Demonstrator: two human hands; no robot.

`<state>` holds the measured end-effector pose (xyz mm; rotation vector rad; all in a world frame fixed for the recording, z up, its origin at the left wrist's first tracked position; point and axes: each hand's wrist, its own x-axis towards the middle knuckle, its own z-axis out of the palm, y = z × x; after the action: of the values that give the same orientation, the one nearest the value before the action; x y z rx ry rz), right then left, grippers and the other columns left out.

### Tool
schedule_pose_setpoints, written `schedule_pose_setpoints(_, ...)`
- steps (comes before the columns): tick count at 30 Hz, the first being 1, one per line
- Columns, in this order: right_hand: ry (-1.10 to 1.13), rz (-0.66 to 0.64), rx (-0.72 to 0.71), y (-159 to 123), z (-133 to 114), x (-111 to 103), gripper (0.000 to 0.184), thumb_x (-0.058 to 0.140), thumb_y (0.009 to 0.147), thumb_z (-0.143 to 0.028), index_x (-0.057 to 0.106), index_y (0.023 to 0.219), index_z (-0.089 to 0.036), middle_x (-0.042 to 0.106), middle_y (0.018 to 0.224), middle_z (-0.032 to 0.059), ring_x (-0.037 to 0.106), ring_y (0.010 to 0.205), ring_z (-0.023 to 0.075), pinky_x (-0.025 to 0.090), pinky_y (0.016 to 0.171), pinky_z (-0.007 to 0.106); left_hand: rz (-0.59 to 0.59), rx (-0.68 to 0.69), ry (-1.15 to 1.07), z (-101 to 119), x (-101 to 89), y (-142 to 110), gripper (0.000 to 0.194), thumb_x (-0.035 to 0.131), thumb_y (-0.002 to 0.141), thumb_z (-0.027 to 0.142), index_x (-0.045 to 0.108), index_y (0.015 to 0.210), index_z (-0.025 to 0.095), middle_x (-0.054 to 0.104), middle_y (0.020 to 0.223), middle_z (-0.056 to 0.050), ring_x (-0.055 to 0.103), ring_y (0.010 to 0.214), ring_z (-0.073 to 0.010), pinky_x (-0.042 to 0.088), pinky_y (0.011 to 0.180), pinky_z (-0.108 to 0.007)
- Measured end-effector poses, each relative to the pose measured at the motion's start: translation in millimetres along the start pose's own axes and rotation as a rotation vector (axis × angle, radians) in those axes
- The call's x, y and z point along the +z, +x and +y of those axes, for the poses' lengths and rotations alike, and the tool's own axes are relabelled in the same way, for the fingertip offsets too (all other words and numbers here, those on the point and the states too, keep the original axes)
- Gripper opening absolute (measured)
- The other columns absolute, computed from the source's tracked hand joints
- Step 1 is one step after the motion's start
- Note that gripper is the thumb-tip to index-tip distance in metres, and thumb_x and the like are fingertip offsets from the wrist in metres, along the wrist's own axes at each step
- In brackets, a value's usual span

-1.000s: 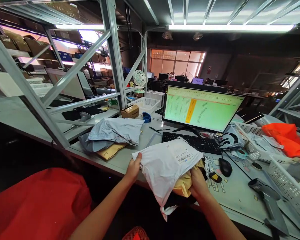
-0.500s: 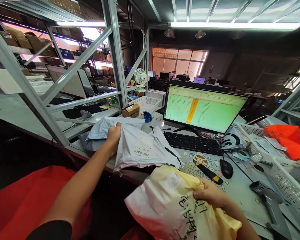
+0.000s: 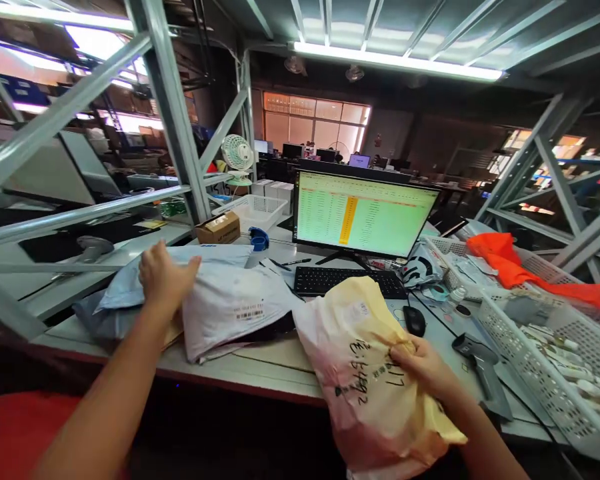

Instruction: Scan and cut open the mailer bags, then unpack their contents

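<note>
My right hand is closed on a yellow plastic parcel bag with black handwriting and a small white label, held over the desk's front edge. My left hand lies on the upper left part of a white mailer bag with a barcode label, fingers together and slightly curled. That mailer rests on a pile of grey mailers and a brown envelope at the left of the desk.
A monitor with a green spreadsheet, a keyboard, a mouse and a barcode scanner sit on the desk. White baskets with small items and an orange cloth stand at the right. Metal rack posts rise at left.
My left hand set the white mailer onto the pile at left and rests on it. My right hand lifted the yellow bag up over the desk edge. The view shifted right.
</note>
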<state>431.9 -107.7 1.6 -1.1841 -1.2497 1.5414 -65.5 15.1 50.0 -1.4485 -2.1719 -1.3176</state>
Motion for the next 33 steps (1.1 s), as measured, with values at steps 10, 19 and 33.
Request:
schedule_pose_setpoints(10, -0.067, -0.126, -0.231, 26, -19, 72, 0.039, 0.077, 0.078, -0.05, 0.062, 0.095, -0.019, 0.061, 0.09, 0.0007, 0.055, 0.085, 0.0164, 0.046, 0.079, 0.027, -0.783, 0.696, -0.738, 134, 32.1, -207, 0.071, 0.062, 0.09, 0.061, 0.046, 0.148, 0.023, 0.033, 0.165, -0.014, 0.027, 0.156, -0.0306, 0.029, 0.129, -0.052)
schedule_pose_setpoints(19, -0.15, 0.191, -0.133, 13, 57, 27, 0.062, 0.068, 0.074, -0.077, 0.042, 0.078, -0.021, 0.047, 0.073, -0.0019, 0.042, 0.069, 0.0142, 0.036, 0.063, 0.026, -1.024, 0.475, -0.38, 104, 74.3, -212, 0.081, 0.066, 0.086, 0.061, 0.044, 0.154, 0.022, 0.029, 0.167, -0.013, 0.022, 0.156, -0.0375, 0.019, 0.128, -0.063)
schedule_pose_setpoints(33, 0.104, 0.311, -0.085, 36, 102, 39, 0.06, 0.059, 0.077, -0.078, 0.051, 0.094, -0.022, 0.061, 0.084, 0.0013, 0.061, 0.071, 0.018, 0.05, 0.072, 0.032, -1.013, 0.374, -0.517, 135, 170.2, -162, 0.043, 0.066, 0.07, 0.063, 0.064, 0.076, 0.02, 0.071, 0.089, -0.009, 0.064, 0.091, -0.0277, 0.051, 0.088, -0.039)
